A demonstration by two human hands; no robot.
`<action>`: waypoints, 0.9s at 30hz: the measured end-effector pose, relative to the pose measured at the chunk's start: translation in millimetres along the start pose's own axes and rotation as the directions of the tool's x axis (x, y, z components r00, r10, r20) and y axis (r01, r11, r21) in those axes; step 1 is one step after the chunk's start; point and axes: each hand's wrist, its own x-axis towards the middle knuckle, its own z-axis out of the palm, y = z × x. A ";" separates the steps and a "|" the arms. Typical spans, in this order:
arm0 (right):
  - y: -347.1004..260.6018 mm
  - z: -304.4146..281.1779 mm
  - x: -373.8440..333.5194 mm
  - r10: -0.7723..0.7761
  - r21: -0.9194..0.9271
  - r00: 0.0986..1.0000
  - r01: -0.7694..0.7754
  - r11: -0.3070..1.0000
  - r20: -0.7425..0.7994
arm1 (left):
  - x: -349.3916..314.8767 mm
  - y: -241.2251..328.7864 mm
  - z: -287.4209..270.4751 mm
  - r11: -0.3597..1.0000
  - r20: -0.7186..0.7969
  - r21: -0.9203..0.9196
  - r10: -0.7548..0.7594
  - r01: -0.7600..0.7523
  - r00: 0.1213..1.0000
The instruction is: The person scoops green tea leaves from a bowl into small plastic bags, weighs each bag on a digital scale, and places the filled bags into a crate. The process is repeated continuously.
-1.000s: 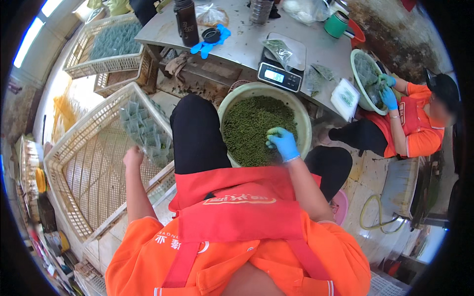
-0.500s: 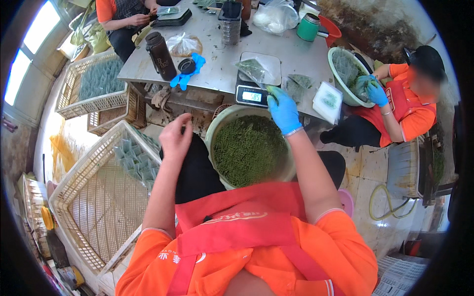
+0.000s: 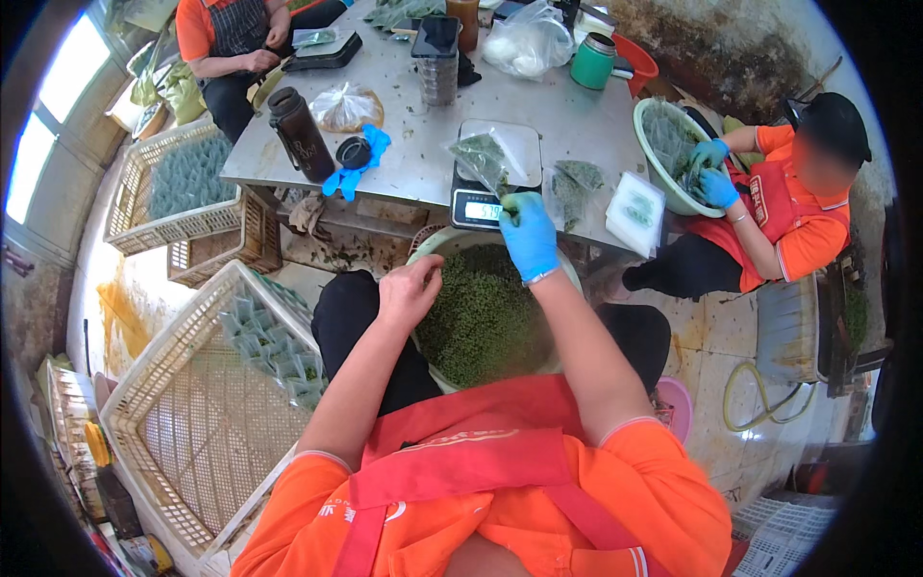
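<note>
A large pale basin (image 3: 569, 272) stands between my knees, heaped with small green beads that look like sea grapes (image 3: 481, 322). My bare left hand (image 3: 411, 290) hovers over the basin's left side, its fingers curled together with nothing seen in them. In a blue glove, my right hand (image 3: 529, 236) is at the front of a digital scale (image 3: 478, 210), fingertips pinched beside the bag's lower corner. What they pinch, if anything, is too small to make out. On the scale's plate lies a clear bag (image 3: 486, 157) partly filled with green.
More filled bags (image 3: 577, 188) and a white stack of trays (image 3: 635, 213) lie right of the scale. A dark bottle (image 3: 300, 135) and blue glove (image 3: 358, 163) are left. A crate (image 3: 207, 413) holds bags. Co-workers sit at far left and right, one over a green-filled basin (image 3: 711, 206).
My left hand has moved right and down, from beside the basin to over it. My right hand has shifted slightly left and down, its fingertips now drawn together. The scale's display reading has changed.
</note>
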 end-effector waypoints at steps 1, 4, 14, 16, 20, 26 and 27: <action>0.6 -2.7 -7.6 0.078 0.089 0.997 -0.076 0.993 -0.023 | -1.5 1.7 1.6 0.999 0.040 -0.025 -0.032 0.033 0.999; -3.8 -2.9 -37.7 0.138 0.258 0.988 -0.153 0.954 0.076 | -5.0 14.2 13.5 0.902 0.092 -0.405 -0.122 0.149 0.988; -31.4 -13.3 -76.5 0.051 0.239 0.968 -0.111 0.965 0.247 | -11.7 14.3 25.6 0.493 0.573 -0.658 -0.162 0.569 0.803; -21.4 -9.0 -76.4 -0.070 0.132 0.993 0.058 0.990 0.092 | -12.3 13.9 26.2 0.500 0.604 -0.632 -0.162 0.593 0.780; -8.6 -17.0 -71.4 0.319 0.542 0.870 -0.486 0.686 0.376 | -15.6 9.8 30.3 0.497 0.567 -0.653 -0.180 0.571 0.804; 5.1 -28.3 -54.3 -0.041 -0.006 0.988 0.042 0.999 0.149 | -13.6 18.6 18.8 0.905 0.426 -0.387 0.003 0.179 0.905; -3.2 -28.9 -39.3 -0.107 -0.007 0.994 0.107 0.994 0.033 | -11.8 25.3 10.4 0.963 0.389 -0.269 0.095 0.015 0.916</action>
